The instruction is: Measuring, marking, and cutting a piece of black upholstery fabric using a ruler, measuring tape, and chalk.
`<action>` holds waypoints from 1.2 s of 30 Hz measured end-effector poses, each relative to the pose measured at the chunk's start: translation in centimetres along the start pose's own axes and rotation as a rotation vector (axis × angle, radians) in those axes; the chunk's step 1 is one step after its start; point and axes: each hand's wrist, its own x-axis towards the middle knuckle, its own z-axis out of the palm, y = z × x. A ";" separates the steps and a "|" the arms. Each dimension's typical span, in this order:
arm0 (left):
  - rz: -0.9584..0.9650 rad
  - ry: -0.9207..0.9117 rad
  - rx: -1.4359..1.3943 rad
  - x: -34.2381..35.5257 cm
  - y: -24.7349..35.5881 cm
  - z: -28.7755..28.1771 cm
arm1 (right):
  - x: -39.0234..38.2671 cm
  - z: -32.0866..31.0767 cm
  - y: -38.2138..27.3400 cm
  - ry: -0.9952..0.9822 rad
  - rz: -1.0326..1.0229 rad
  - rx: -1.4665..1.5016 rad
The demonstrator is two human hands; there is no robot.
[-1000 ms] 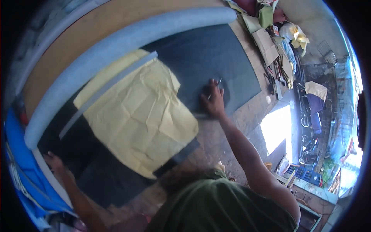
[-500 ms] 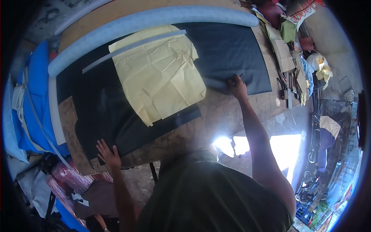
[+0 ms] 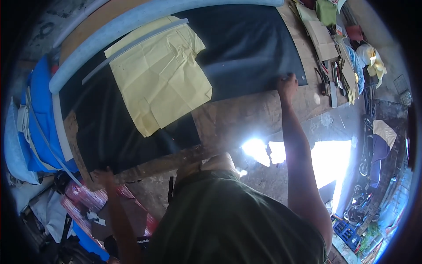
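Observation:
Black sheet material (image 3: pixel 246 48), smooth like leather or cloth, lies across the table. At its near right edge, close to the corner, my right hand (image 3: pixel 288 87) is closed; a thin pen-like tool sits in its fingers, mostly hidden. A small pale mark or scrap (image 3: pixel 302 78) shows beside that hand. My left hand (image 3: pixel 104 177), slightly blurred, rests open at the sheet's near left corner. Between the hands, a creased yellow paper sheet (image 3: pixel 162 75) lies over the black material. A long grey straightedge (image 3: pixel 136 42) crosses the paper's far part.
A long pale blue roll (image 3: pixel 132 33) runs along the far side. Cardboard pieces (image 3: pixel 323 42) and hand tools (image 3: pixel 329 86) lie at the table's right end. Blue bundled sheeting (image 3: pixel 41 127) stands at the left. Bare brown tabletop (image 3: pixel 237 114) shows along the near edge.
My right hand has moved right along the black sheet's near edge, towards its corner. My left hand has shifted left and nearer to me. The whole view has shifted a little.

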 end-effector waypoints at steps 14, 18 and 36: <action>-0.433 0.287 -0.102 -2.3 11.8 -0.5 | -4.1 -0.7 -4.8 -0.056 0.334 -0.004; -0.253 -0.095 0.043 -2.0 3.7 3.4 | -2.0 1.2 -2.8 -0.069 0.600 -0.175; -0.782 -0.330 -1.823 -3.7 5.5 1.7 | -4.2 -1.3 -4.1 0.002 0.605 0.405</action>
